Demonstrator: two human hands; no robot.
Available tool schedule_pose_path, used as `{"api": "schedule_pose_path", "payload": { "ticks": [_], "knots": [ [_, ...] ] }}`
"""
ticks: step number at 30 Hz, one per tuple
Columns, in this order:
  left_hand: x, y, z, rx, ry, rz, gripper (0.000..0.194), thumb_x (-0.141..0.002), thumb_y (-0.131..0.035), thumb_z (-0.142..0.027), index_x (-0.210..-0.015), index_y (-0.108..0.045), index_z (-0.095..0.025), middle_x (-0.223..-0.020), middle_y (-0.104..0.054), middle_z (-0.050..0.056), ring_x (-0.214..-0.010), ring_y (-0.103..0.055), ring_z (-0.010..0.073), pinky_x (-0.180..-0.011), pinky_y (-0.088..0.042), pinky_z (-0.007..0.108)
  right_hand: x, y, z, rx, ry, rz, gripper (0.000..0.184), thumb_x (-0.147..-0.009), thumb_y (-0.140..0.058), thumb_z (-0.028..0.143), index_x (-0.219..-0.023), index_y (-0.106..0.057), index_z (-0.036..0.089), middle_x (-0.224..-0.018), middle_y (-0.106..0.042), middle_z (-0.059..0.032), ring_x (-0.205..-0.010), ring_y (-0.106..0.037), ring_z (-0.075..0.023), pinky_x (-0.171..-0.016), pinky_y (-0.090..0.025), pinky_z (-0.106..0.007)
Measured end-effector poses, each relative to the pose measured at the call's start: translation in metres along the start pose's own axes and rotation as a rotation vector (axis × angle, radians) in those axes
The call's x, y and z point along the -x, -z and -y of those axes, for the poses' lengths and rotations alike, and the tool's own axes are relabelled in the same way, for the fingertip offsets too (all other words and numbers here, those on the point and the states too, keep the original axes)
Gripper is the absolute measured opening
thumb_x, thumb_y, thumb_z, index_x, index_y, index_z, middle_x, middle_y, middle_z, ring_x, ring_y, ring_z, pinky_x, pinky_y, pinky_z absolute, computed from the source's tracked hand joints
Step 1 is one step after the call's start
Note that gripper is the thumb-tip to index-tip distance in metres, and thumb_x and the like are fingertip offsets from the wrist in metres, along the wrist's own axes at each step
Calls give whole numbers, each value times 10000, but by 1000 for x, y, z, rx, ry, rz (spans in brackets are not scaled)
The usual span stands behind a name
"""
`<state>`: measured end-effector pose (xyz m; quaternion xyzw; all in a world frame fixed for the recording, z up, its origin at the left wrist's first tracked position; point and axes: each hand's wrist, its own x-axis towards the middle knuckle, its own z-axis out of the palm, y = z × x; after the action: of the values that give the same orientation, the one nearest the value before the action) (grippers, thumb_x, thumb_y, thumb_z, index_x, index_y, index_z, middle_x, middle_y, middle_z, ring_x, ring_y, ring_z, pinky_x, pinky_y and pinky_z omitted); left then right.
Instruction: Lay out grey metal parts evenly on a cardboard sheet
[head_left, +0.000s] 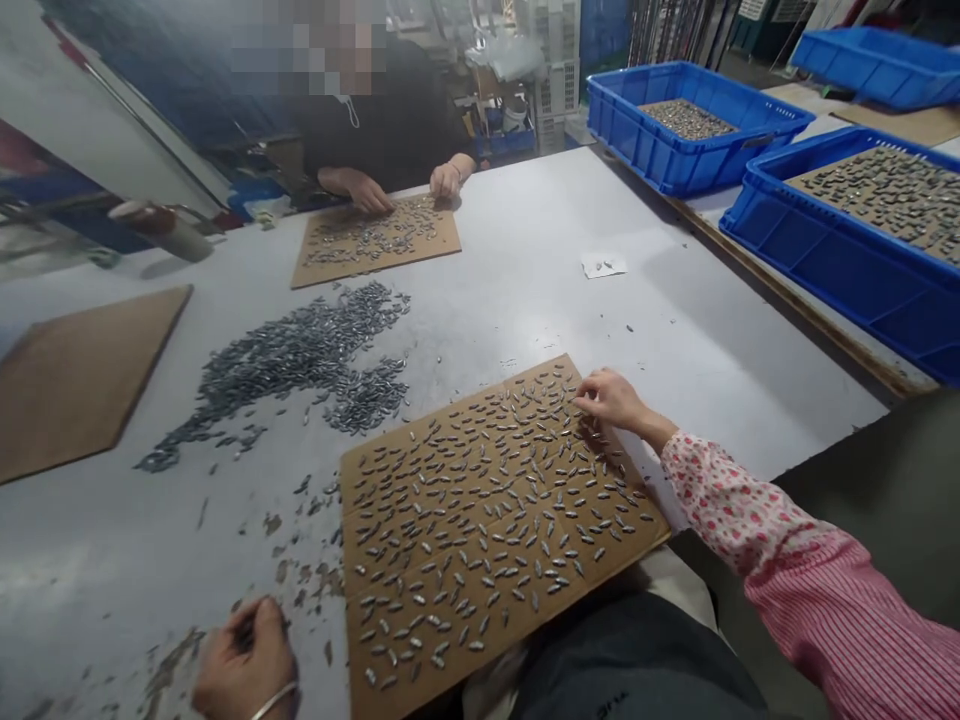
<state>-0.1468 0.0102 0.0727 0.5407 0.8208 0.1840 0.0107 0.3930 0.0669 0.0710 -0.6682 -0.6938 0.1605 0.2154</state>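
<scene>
In front of me a cardboard sheet [450, 540] lies at the table's near edge, covered with small spindle-shaped grey metal pieces laid out singly. My right hand [611, 400] is over its far right corner, thumb and fingers pinched together just above the pieces; whatever is between the fingertips is too small to make out. Left of the sheet, my left hand [247, 660] is curled closed low over the table, with dark metal pieces [244, 636] partly showing inside the fingers. A large heap of the same metal pieces [300, 350] spreads beyond the sheet, to the left.
Across the white table [525, 290], a co-worker's hands [367, 192] work over another piece-covered cardboard [330, 262]. A bare board [82, 370] lies left. Blue crates [660, 150] holding filled sheets line the right side. A white paper scrap [604, 265] bears two pieces.
</scene>
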Motion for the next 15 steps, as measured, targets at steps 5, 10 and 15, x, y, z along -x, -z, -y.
{"api": "schedule_pose_path", "payload": {
  "ticks": [5, 10, 15],
  "knots": [
    [9, -7, -7, 164, 202, -58, 221, -699, -525, -500, -794, -600, -315, -669, -618, -33, -889, -653, 279, -734, -513, 355, -5, 5, 45, 256, 24, 142, 153, -831, -598, 296, -756, -702, 212, -874, -686, -59, -891, -535, -209, -741, -343, -311],
    [7, -6, -10, 189, 205, -80, 236, -687, -516, -509, -747, -577, -289, -644, -597, -32, -842, -643, 266, -739, -509, 352, -10, 7, 53, 382, 3, 214, 189, -838, -565, 285, -767, -718, 201, -920, -702, -94, -922, -543, -232, -768, -336, -336],
    [9, -7, -10, 162, 183, -57, 252, -704, -505, -499, -774, -580, -269, -656, -590, -30, -839, -639, 248, -752, -507, 335, -15, 1, 48, 418, 5, 234, 212, -841, -533, 248, -765, -725, 201, -900, -709, -98, -907, -555, -236, -767, -324, -342]
  ]
}}
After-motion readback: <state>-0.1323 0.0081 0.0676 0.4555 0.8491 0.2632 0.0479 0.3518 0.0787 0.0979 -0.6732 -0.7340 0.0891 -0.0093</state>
